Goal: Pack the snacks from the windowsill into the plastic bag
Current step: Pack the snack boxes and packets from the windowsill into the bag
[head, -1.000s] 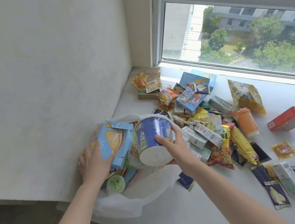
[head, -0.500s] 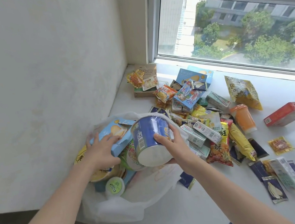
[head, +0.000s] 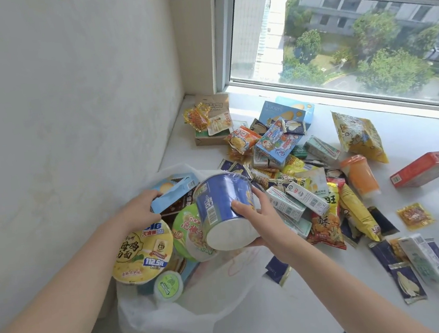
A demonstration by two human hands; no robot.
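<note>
Blue cup (head: pixel 224 209) in R grip (head: pixel 263 223), over plastic bag (head: pixel 180 316)

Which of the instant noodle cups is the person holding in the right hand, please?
The blue cup, tipped with its white base toward the camera, in the right hand; the yellow-lidded cup and green-lidded cup lie unheld.

White wall (head: pixel 61 88), daylit window (head: pixel 335 38)

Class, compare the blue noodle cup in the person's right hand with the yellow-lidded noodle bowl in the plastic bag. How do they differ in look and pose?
The blue cup is tipped on its side, white base toward the camera; the yellow bowl shows its printed lid. The right hand holds the cup above the plastic bag; the bowl rests inside it, untouched. The cup looks taller and narrower, the bowl wider. Both are round.
</note>
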